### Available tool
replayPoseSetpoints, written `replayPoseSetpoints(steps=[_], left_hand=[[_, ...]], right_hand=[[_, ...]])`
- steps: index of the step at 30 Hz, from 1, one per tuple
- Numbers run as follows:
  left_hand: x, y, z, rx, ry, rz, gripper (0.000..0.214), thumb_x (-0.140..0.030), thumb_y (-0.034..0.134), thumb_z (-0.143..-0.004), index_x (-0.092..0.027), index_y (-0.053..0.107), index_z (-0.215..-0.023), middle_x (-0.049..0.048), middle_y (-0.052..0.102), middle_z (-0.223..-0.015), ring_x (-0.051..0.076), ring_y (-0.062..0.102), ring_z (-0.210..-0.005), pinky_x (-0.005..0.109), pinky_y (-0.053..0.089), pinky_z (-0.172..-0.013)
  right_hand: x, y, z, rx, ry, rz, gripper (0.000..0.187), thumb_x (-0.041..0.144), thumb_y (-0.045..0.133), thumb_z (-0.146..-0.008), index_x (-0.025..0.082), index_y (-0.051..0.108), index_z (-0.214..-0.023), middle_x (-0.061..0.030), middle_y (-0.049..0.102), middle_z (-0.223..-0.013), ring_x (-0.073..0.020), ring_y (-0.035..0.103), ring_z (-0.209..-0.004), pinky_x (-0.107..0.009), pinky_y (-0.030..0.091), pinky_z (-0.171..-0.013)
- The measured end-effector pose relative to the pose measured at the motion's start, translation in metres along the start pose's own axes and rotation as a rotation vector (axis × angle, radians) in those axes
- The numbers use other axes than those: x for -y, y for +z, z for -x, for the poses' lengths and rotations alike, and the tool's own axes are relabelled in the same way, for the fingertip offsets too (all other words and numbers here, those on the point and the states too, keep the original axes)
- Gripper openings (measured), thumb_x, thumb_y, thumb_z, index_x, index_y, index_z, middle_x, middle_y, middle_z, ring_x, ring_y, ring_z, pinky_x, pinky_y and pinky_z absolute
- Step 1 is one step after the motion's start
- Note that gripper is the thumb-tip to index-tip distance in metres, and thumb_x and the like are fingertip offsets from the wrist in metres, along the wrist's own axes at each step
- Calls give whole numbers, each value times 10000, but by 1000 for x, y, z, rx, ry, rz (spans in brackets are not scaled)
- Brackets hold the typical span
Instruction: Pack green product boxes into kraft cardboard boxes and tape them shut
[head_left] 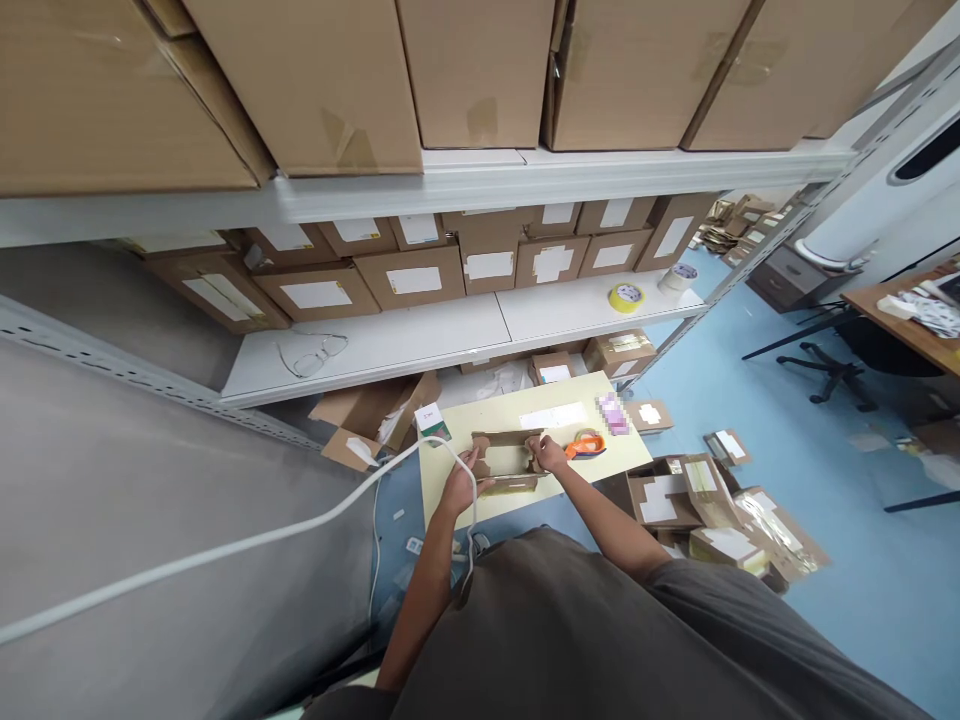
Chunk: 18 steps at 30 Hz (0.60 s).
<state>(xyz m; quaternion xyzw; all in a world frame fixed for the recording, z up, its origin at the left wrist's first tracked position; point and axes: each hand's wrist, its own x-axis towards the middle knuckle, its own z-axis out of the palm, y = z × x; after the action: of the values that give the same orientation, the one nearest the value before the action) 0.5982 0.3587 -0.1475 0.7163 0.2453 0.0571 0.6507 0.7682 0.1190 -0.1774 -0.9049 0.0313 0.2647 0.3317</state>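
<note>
A small open cardboard box (510, 460) sits on the pale yellow tabletop (450, 510), its inside facing up. My left hand (459, 487) grips its left end, fingers closed round the edge. At the opposite end my right hand (550, 455) is closed on the side flap. Just right of that hand lies an orange tape dispenser (585, 445). A white and green packet (433, 423) stands near the left hand. Behind the box is a white sheet (553, 415), with a pink blurred item (613, 413) farther right.
A white cable (322, 520) crosses in front of my left hand. The shelf (420, 335) above the table bears labelled boxes, glasses (311, 358) and yellow tape (625, 297). An open carton (375, 410) stands left; several boxes (712, 500) lie on the floor at right.
</note>
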Motion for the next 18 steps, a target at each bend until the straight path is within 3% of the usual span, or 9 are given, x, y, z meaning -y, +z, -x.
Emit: replayPoseSetpoints(steps=[4,8,11,15,18], left_hand=[[13,2,5,64,81,-236,815,-438,1029,-509,-262,759,-1258,134,614,-1368,399,591,-1436,589,382,-1298],[26,1,21,24,70,-228,703,-421,1028,-541,-275,782,-1184,116,630,-1341,378,641,-1340,573,444,-1252],[29,-1,25,-46,-10,-149,673,-369,1047,-487,-269,800,-1105,119,652,-1342,378,656,-1300,561,459,-1234],[25,1,13,-98,-37,-9,747,-346,1061,-425,-277,800,-1121,129,639,-1505,403,558,-1467,539,413,-1276],[25,7,-4,-50,-35,-69,741,-401,1025,-507,-247,796,-1195,155,595,-1603,423,468,-1567,539,371,-1310]], right_hand=[[0,-2,-2,41,-42,61,311,542,745,-961,253,650,-899,-164,822,-1032,-364,747,-1151,-412,507,-940],[0,2,-4,110,-76,38,377,599,828,-869,263,667,-813,-143,825,-976,-375,749,-1139,-417,508,-956],[1,8,-7,127,-70,18,390,589,869,-818,260,665,-774,-134,823,-970,-375,747,-1132,-413,511,-961],[-1,17,-8,125,-32,-27,337,528,834,-849,240,676,-774,-129,810,-943,-357,741,-1113,-408,523,-958],[-6,21,-9,110,-7,-97,322,535,719,-930,226,712,-841,-109,794,-920,-331,733,-1080,-412,544,-941]])
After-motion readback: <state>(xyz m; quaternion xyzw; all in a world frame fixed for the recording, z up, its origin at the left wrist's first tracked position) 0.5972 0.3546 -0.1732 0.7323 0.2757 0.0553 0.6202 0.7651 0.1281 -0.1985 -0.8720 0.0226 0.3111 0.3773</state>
